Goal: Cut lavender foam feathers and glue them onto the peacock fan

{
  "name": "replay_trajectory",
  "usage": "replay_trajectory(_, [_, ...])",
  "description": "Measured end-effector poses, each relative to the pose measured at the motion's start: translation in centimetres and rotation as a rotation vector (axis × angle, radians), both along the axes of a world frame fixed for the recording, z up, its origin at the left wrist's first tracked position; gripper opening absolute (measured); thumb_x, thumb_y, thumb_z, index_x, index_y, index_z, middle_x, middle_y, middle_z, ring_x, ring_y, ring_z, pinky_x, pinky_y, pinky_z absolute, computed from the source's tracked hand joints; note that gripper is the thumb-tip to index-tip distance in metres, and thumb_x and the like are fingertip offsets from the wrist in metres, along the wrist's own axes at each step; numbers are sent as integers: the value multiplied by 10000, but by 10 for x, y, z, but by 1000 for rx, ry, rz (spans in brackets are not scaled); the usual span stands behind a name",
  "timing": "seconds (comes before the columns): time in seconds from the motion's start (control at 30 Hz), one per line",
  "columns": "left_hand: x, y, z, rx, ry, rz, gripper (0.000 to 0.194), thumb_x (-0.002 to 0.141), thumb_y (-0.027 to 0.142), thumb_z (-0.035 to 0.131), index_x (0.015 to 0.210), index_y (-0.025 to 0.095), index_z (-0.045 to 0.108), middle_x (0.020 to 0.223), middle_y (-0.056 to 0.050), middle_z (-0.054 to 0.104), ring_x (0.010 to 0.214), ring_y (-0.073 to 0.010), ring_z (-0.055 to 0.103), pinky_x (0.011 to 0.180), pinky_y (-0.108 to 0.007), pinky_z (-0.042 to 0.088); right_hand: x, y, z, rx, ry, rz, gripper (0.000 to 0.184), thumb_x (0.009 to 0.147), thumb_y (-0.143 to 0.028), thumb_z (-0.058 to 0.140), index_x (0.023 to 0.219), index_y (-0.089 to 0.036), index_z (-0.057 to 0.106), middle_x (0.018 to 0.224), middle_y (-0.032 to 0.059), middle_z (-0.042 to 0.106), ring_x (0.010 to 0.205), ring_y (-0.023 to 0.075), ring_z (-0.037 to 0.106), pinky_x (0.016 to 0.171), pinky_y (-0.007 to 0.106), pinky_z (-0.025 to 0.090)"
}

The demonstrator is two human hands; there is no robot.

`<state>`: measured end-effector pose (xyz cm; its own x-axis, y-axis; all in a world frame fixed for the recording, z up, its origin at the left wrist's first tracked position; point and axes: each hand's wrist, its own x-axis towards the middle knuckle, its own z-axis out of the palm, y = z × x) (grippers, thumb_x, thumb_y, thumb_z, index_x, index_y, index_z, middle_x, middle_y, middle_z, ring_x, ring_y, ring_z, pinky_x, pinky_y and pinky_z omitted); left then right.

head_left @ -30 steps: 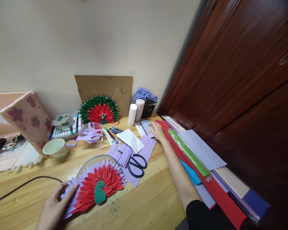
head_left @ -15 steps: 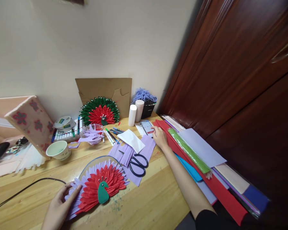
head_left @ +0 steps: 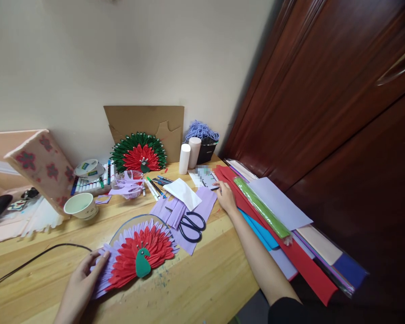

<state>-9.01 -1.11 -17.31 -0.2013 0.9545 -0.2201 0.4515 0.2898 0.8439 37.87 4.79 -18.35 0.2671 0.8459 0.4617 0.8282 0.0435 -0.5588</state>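
Note:
My left hand [head_left: 84,276] grips the left edge of a paper peacock craft [head_left: 131,256], thumb on top and fingers beneath or behind it. The craft has red and lilac petal-like feathers and a green bird body, on a round backing with a dark rim. My right hand [head_left: 225,197] reaches to the back of the table, fingertips at the lower edge of a phone [head_left: 207,178] with a partly blurred lit screen. Its fingers are slightly bent and hold nothing visible. Between the hands, black-handled scissors [head_left: 192,227] lie on lilac paper [head_left: 205,204] beside a folded white sheet [head_left: 183,193].
A finished green-and-red peacock [head_left: 140,153] leans on cardboard [head_left: 145,118]. Two white cylinders [head_left: 184,159] stand by a black box of blue yarn [head_left: 201,131]. A bowl [head_left: 81,206] and markers [head_left: 91,184] are left; coloured paper packs [head_left: 280,207] overhang the right edge.
The phone screen shows different content, and my right hand has shifted slightly on it. My left hand keeps its hold on the peacock. The whole view has moved a little.

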Motion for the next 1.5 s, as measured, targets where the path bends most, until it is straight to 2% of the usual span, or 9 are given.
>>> replay_trajectory(0.3, [1,0,2,8,-30,-30,487,555,601,611,821,193,638,832,-18,664,813,-226,602,706,-282,477,3,0,-5,-37,1,-12,298,747,-74,387,921,-221,579,961,63,583,863,182,595,818,321,470])
replay_trajectory(0.5, [2,-1,6,-1,-30,-10,478,540,588,624,814,196,645,835,-17,670,798,-220,605,697,-272,479,1,0,-4,10,-14,-6,349,759,-80,370,1044,-199,534,1026,91,580,998,213,544,890,372,437])
replay_trajectory(0.7, [8,-2,13,9,-2,9,487,503,602,625,771,197,657,776,-10,676,739,-216,611,624,-268,484,-9,6,-5,41,-65,75,505,744,-45,344,1233,-164,397,1204,97,522,1148,204,449,974,384,384])
replay_trajectory(0.83, [9,-2,14,-10,5,16,513,488,607,623,785,190,658,803,-16,672,767,-223,604,654,-276,478,-16,13,-8,41,-115,106,461,753,-100,407,1211,-153,415,1214,92,525,1177,217,404,1022,394,328])
replay_trajectory(1.03, [3,-1,8,-52,-37,15,554,489,610,616,837,179,633,909,-36,650,900,-244,579,803,-296,441,-14,19,-13,46,-155,51,386,767,-139,412,1150,-163,457,1141,96,557,1138,247,416,1055,482,215])
replay_trajectory(1.27, [1,0,2,-49,-18,-2,555,514,618,600,861,186,621,932,-36,636,901,-247,571,810,-309,434,-14,18,-13,5,-197,57,357,788,-166,418,1138,-165,491,1108,93,578,1110,243,425,991,423,316])
replay_trajectory(1.5, [3,-2,6,-70,-10,-25,554,530,617,580,880,188,614,933,-34,638,904,-242,571,784,-291,443,-15,17,-12,-7,-223,72,387,795,-170,412,1177,-157,471,1145,99,565,1135,247,411,995,419,308])
